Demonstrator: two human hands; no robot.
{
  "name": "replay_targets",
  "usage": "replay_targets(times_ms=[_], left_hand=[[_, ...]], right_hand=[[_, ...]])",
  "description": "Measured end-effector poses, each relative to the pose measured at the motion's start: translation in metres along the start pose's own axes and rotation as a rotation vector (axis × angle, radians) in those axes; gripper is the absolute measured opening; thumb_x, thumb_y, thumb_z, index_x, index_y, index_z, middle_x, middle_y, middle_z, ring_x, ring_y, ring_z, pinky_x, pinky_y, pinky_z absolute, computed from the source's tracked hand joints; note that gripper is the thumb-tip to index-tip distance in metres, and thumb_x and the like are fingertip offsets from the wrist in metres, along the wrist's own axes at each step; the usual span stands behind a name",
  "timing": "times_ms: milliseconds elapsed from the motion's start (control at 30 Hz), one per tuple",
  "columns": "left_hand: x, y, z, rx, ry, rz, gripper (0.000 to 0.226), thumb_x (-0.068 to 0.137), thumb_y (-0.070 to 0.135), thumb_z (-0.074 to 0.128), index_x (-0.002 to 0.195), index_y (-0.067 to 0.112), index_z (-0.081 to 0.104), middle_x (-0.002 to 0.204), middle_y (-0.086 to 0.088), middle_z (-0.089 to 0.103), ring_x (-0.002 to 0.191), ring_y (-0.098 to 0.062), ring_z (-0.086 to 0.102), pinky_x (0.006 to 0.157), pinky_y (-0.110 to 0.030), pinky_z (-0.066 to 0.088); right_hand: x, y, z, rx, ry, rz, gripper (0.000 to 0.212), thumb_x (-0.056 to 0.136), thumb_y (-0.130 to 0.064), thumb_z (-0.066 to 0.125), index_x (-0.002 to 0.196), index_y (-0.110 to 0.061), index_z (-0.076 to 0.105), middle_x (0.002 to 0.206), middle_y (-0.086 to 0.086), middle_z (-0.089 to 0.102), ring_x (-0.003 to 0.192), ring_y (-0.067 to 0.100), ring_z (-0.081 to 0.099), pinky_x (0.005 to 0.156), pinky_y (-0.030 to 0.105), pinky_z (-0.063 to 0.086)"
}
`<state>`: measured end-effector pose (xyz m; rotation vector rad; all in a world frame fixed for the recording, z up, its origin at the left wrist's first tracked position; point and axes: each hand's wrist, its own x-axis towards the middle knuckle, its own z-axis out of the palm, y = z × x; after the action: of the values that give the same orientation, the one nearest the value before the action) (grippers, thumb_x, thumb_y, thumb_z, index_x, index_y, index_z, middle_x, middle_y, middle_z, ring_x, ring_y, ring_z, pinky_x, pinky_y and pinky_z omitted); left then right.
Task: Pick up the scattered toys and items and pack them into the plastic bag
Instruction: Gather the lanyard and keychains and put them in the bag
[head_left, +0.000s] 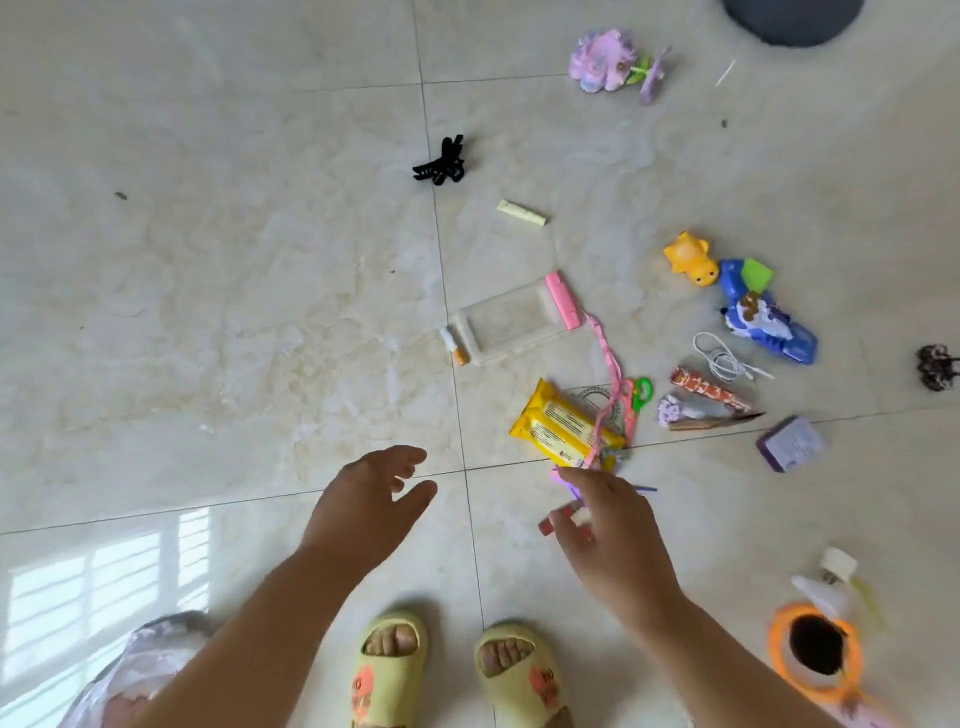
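Observation:
My left hand (369, 499) hovers over the tiled floor with its fingers spread and nothing in it. My right hand (613, 525) reaches down with fingers apart over a small red-and-white item (566, 519) and a purple strip (567, 487); I cannot see a grip on either. Just beyond lie a yellow packet (566, 428), a pink lanyard (605, 353) and a clear phone pouch (511, 322) with a pink top. The plastic bag (140, 670) lies crumpled at the bottom left, beside my left forearm.
Scattered further out: black hair claw (441, 161), pale stick (521, 212), purple flower toy (605, 62), yellow toy (691, 257), blue toy (763, 317), white cable (722, 356), purple block (792, 441), orange ring toy (815, 649). My feet in yellow slippers (389, 670) stand below.

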<state>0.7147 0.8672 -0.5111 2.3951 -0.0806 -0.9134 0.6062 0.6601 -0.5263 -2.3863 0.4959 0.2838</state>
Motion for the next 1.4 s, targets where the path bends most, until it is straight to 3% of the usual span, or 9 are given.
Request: replay_targets(times_ms=[167,267,367,533,767,967,1067,1267,1400], left_hand=[[0.029,0.024,0.030,0.090,-0.157,0.078,0.031,0.083,0.031,0.064,0.113,0.027,0.061,0.099,0.010,0.063,0.090,-0.008,0.062,0.085,-0.025,0.046],[0.029,0.032,0.047,0.163,-0.252,0.113,0.030,0.083,0.031,0.063,0.113,0.028,0.060,0.099,0.011,0.061,0.092,-0.009,0.061,0.087,-0.026,0.046],[0.022,0.030,0.053,0.222,-0.297,0.152,0.030,0.084,0.031,0.062,0.113,0.030,0.059,0.100,0.011,0.061,0.093,-0.008,0.060,0.088,-0.026,0.045],[0.003,0.016,0.072,0.299,-0.378,0.162,0.029,0.086,0.029,0.061,0.114,0.029,0.059,0.106,0.008,0.062,0.096,-0.009,0.060,0.090,-0.029,0.045],[-0.030,0.003,0.113,0.386,-0.389,0.186,0.031,0.086,0.031,0.059,0.118,0.028,0.057,0.106,0.009,0.061,0.097,-0.009,0.058,0.087,-0.025,0.043],[-0.086,-0.014,0.181,0.331,-0.370,0.182,0.030,0.086,0.029,0.060,0.115,0.028,0.058,0.104,0.009,0.059,0.098,-0.011,0.058,0.086,-0.025,0.042],[-0.118,-0.025,0.223,0.312,-0.385,0.193,0.029,0.085,0.030,0.061,0.113,0.030,0.058,0.104,0.010,0.060,0.098,-0.010,0.060,0.089,-0.028,0.045],[-0.165,-0.051,0.298,0.405,-0.493,0.302,0.031,0.086,0.032,0.060,0.117,0.031,0.057,0.104,0.011,0.059,0.096,-0.008,0.058,0.087,-0.022,0.042],[-0.166,-0.071,0.358,0.501,-0.576,0.445,0.034,0.086,0.035,0.059,0.120,0.033,0.054,0.112,0.010,0.060,0.101,-0.009,0.056,0.093,-0.025,0.043]], right_hand=[[-0.027,0.029,0.007,0.047,0.187,0.194,0.042,0.075,-0.035,0.046,0.105,-0.011,0.063,0.089,0.002,0.067,0.082,0.023,0.063,0.075,0.033,0.049],[-0.062,0.044,0.016,0.086,0.292,0.357,0.031,0.073,-0.017,0.061,0.103,-0.008,0.064,0.093,0.006,0.068,0.086,0.028,0.064,0.077,0.027,0.044],[-0.091,0.047,0.022,0.141,0.317,0.493,0.036,0.074,-0.003,0.069,0.109,-0.007,0.063,0.103,0.008,0.066,0.097,0.029,0.061,0.084,0.037,0.044],[-0.142,0.061,0.039,0.245,0.338,0.699,0.037,0.079,-0.013,0.067,0.115,-0.012,0.059,0.112,0.005,0.062,0.106,0.023,0.055,0.087,0.042,0.043],[-0.192,0.092,0.058,0.332,0.353,0.725,0.047,0.073,-0.031,0.055,0.116,-0.013,0.059,0.112,0.004,0.062,0.098,0.027,0.056,0.082,0.032,0.039],[-0.271,0.147,0.078,0.328,0.383,0.694,0.036,0.079,-0.006,0.065,0.114,-0.008,0.059,0.112,0.007,0.062,0.107,0.022,0.054,0.086,0.032,0.039],[-0.320,0.178,0.085,0.278,0.384,0.710,0.035,0.078,-0.009,0.064,0.113,-0.007,0.060,0.111,0.009,0.063,0.105,0.026,0.056,0.085,0.038,0.043],[-0.393,0.223,0.106,0.269,0.405,0.838,0.040,0.079,-0.007,0.064,0.118,-0.011,0.057,0.114,0.005,0.062,0.105,0.020,0.054,0.080,0.028,0.039],[-0.411,0.257,0.143,0.283,0.492,0.897,0.040,0.080,-0.008,0.064,0.119,-0.012,0.056,0.116,0.005,0.061,0.107,0.020,0.053,0.082,0.032,0.041]])
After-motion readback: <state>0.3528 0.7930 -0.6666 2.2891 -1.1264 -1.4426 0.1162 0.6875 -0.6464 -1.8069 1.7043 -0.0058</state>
